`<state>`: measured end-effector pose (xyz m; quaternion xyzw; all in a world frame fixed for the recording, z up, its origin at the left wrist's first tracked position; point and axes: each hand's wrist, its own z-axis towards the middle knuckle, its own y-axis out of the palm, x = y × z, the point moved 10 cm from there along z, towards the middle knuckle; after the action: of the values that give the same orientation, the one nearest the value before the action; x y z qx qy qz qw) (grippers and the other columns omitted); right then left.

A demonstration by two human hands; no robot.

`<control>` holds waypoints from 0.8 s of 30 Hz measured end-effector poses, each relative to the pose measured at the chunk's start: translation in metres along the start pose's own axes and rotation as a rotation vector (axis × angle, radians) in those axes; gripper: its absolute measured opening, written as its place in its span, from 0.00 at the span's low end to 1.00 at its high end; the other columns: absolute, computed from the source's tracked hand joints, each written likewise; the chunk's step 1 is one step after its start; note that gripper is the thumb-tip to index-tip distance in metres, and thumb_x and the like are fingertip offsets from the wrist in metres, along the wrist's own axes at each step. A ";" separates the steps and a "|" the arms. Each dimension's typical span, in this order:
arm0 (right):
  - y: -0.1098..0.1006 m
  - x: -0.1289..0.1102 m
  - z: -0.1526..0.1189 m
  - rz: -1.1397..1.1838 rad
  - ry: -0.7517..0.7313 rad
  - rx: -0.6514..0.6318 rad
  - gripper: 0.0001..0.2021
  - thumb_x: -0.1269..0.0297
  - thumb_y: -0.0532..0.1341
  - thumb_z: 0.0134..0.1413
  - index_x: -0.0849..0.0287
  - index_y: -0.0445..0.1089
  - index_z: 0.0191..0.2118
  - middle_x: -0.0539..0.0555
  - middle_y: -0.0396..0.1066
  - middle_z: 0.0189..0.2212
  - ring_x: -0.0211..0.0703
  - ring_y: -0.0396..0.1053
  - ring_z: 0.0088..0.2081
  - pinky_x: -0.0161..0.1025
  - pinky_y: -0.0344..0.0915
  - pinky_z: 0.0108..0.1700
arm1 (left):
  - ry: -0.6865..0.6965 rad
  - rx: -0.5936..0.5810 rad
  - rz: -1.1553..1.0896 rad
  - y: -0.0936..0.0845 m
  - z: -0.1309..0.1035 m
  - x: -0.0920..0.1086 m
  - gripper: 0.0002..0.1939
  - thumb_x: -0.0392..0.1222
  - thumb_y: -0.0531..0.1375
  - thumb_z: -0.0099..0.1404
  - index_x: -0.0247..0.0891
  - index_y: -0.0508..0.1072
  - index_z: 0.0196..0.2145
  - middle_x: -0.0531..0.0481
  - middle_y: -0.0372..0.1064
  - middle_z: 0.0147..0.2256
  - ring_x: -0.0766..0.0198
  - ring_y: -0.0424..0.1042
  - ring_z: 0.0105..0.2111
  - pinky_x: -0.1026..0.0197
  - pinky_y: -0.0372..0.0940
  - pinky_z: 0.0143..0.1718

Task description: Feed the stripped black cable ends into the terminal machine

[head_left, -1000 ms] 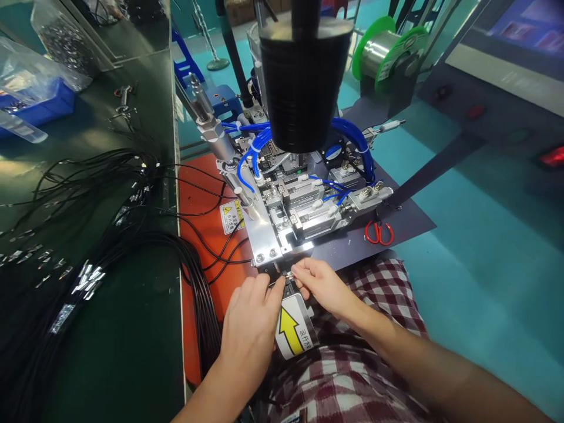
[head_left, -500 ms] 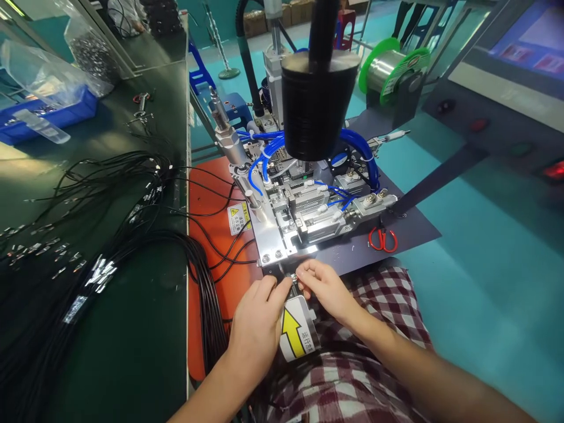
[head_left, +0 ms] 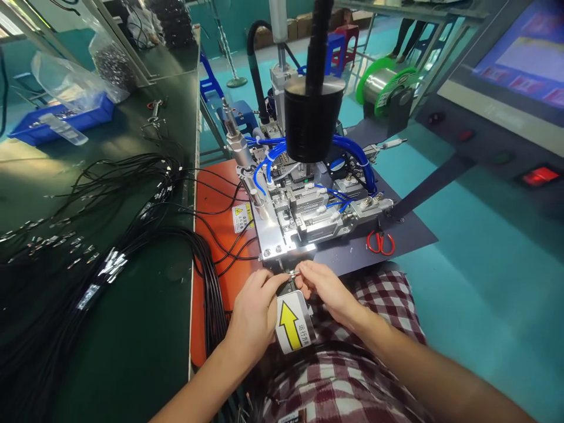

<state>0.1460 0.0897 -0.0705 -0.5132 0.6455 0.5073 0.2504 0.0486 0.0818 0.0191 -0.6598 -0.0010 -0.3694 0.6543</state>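
At the front edge of a bench machine [head_left: 282, 235], my two hands meet over a dark track. A small silvery connector [head_left: 293, 274] lies between their fingertips. My left hand [head_left: 253, 302] is closed, its thumb pressed on the connector's left side. From the other side my right hand [head_left: 324, 288] pinches the connector's right end between thumb and forefinger. The fingers partly cover the piece, so its details are hidden. Just below it is a white plate [head_left: 293, 323] with a yellow arrow.
Black cables [head_left: 209, 294] run in a thick bundle along the left table [head_left: 150, 346], across an orange board [head_left: 220, 182]. Red-handled scissors [head_left: 380, 243] lie on the machine's base. A black extraction nozzle [head_left: 314, 120] hangs overhead. Rightward are a wire spool [head_left: 383, 85] and a screen [head_left: 524, 59].
The camera view has shifted slightly, so the surroundings sit a little differently. Both hands stay at the track's front, still on the connector, with only slight finger movement.
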 end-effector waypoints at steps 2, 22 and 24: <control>-0.001 0.000 -0.001 -0.006 -0.017 0.012 0.19 0.46 0.61 0.50 0.58 0.62 0.24 0.45 0.61 0.18 0.33 0.55 0.19 0.34 0.51 0.25 | -0.041 -0.006 0.007 -0.002 -0.008 -0.004 0.18 0.31 0.45 0.67 0.32 0.70 0.48 0.43 0.66 0.38 0.59 0.67 0.39 0.58 0.68 0.38; -0.002 -0.005 0.001 -0.089 -0.059 -0.022 0.18 0.47 0.63 0.48 0.58 0.63 0.23 0.44 0.61 0.16 0.35 0.57 0.20 0.36 0.54 0.27 | 0.020 0.072 0.342 -0.020 -0.031 -0.022 0.12 0.28 0.46 0.66 0.35 0.67 0.41 0.45 0.67 0.37 0.59 0.68 0.37 0.58 0.67 0.38; -0.003 -0.007 0.001 -0.098 -0.068 -0.009 0.18 0.47 0.63 0.48 0.57 0.63 0.23 0.44 0.61 0.16 0.35 0.57 0.20 0.36 0.54 0.27 | 0.045 0.049 0.400 -0.019 -0.030 -0.023 0.14 0.27 0.45 0.65 0.34 0.67 0.41 0.44 0.67 0.37 0.58 0.68 0.37 0.58 0.67 0.37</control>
<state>0.1510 0.0935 -0.0665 -0.5275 0.6085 0.5144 0.2946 0.0083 0.0694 0.0202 -0.6222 0.1355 -0.2467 0.7305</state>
